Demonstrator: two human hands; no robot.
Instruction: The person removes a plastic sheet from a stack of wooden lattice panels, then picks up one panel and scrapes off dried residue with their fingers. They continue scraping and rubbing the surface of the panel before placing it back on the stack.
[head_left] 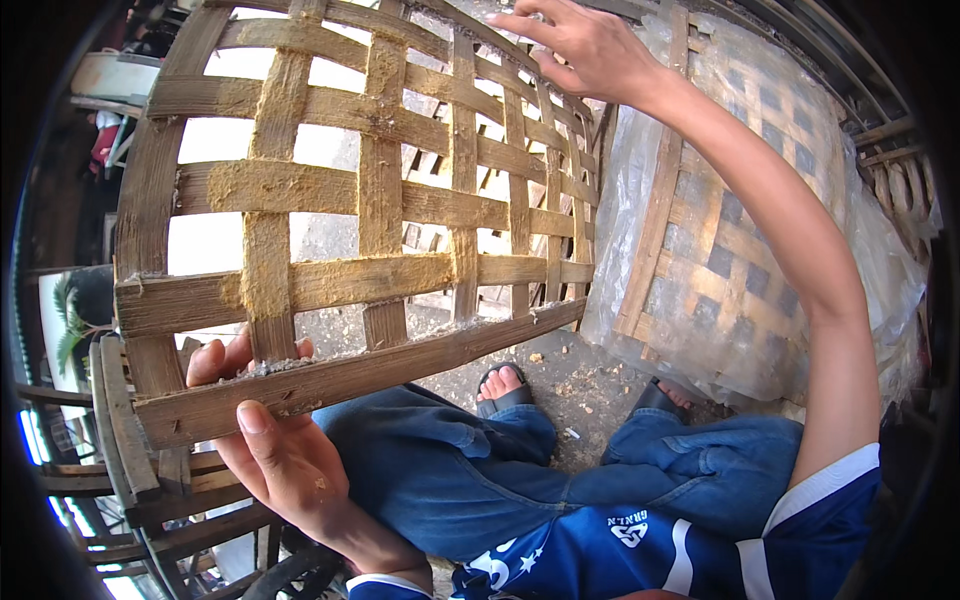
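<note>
A woven bamboo lattice panel point(410, 200) with wooden edge strips stands tilted in front of me, crusted with yellowish residue and greyish fluff along its edges. My left hand point(275, 440) is closed round the lower strip at its left end, thumb in front and fingers behind. My right hand point(590, 50) is up at the panel's top right edge, fingers loosely spread and bent, its fingertips at or just above that edge; whether they touch it is hard to tell.
At right lies another lattice panel point(735, 260) under cloudy plastic sheeting. Wooden slatted frames point(130, 420) are stacked at left. Below are my sandalled feet point(503, 385) on a concrete floor point(570, 370) scattered with crumbs and scraps.
</note>
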